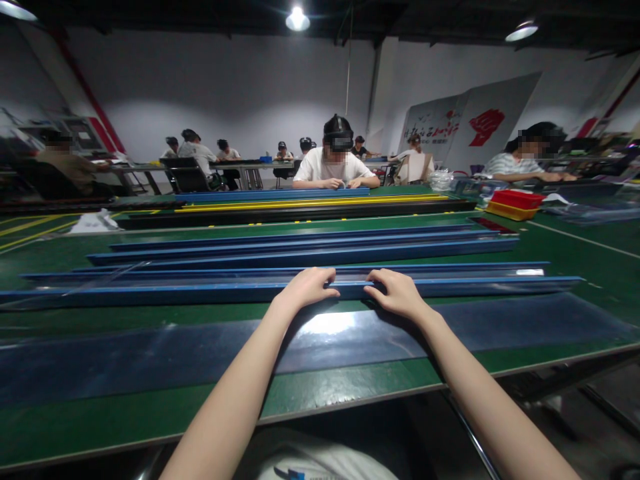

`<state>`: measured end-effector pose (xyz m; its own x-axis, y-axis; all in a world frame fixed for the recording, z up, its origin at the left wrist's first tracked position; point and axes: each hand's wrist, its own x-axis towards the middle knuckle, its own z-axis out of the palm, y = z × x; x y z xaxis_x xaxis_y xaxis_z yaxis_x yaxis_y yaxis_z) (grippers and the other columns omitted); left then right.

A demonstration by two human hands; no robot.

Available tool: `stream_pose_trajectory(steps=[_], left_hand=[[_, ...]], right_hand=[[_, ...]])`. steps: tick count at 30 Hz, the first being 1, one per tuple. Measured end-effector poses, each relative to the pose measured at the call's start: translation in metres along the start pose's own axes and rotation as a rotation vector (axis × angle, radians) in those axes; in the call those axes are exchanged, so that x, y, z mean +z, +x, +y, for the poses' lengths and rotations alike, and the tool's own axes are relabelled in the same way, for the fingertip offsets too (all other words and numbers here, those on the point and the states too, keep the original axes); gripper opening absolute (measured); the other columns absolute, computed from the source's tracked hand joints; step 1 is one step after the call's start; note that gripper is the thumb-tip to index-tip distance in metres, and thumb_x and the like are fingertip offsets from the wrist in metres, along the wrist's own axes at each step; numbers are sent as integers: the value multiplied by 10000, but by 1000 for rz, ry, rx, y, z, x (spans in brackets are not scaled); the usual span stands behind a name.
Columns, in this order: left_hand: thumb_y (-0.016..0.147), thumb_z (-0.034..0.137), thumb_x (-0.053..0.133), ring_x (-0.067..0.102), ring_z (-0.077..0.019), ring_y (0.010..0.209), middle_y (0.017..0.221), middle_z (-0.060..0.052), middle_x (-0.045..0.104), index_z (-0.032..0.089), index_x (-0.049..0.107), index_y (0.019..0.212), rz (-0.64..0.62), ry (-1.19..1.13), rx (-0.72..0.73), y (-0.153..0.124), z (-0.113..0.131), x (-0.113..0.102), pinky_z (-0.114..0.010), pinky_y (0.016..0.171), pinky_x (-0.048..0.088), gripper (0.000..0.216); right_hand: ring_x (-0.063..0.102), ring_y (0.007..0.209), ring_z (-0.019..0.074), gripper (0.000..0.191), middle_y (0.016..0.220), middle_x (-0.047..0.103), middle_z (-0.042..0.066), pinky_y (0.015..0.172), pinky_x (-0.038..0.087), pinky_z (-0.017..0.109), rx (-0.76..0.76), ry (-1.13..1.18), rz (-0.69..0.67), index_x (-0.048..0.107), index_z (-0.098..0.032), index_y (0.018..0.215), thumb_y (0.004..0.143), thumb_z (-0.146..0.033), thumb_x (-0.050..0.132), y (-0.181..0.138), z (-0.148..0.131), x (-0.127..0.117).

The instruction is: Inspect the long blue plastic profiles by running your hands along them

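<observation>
A long blue channel-shaped strip (175, 291) lies across the green table in front of me. Near its middle, my left hand (311, 285) pinches the near wall, with the fingers over the top and the thumb on my side. A short way to the right, my right hand (395, 291) holds the same wall in a like grip. Between the hands a bit of the blue edge shows. On my side of the channel, a wide clear plastic sheet strip (200, 357) lies flat under my forearms and reflects the lamp light.
More blue channels (310, 252) lie parallel beyond, followed by black and yellow strips (320, 205). Red and yellow bins (513, 203) stand at the right. A co-worker (333, 163) sits opposite, handling something small. The green table's front edge (350, 404) runs close to me.
</observation>
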<state>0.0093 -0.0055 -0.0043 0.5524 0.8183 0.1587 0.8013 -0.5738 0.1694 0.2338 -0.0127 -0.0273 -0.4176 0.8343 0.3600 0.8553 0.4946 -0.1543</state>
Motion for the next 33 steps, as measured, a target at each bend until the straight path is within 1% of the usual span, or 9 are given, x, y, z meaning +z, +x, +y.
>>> stream_pose_trajectory(steps=[5, 14, 21, 33], left_hand=[[729, 403, 579, 558, -155, 708, 765, 10, 613, 205, 529, 802, 5, -83, -18, 0, -4, 2, -227, 569, 348, 217], [704, 418, 592, 511, -139, 623, 672, 21, 566, 190, 502, 727, 4, -127, -52, 2, -7, 5, -228, 526, 311, 246], [714, 436, 591, 526, -147, 635, 692, 12, 584, 191, 516, 751, 7, -77, -48, 3, -6, 6, -230, 528, 311, 259], [728, 442, 583, 562, -160, 667, 705, 1, 601, 192, 539, 765, -3, -10, -52, 1, -1, 1, -235, 533, 323, 256]], right_hand=[[565, 824, 179, 213, 884, 645, 41, 678, 354, 252, -12, 26, 12, 601, -201, 871, 814, -358, 467, 0, 0, 0], [553, 797, 173, 181, 837, 627, 36, 664, 346, 246, -37, 40, 34, 582, -193, 819, 817, -333, 467, 0, 2, 2], [519, 749, 163, 177, 789, 587, 48, 639, 338, 241, -92, 5, 58, 561, -188, 778, 839, -294, 433, -2, 1, 3], [520, 747, 164, 189, 788, 585, 47, 630, 339, 242, -96, -3, 59, 554, -195, 762, 848, -302, 424, -2, 1, 3]])
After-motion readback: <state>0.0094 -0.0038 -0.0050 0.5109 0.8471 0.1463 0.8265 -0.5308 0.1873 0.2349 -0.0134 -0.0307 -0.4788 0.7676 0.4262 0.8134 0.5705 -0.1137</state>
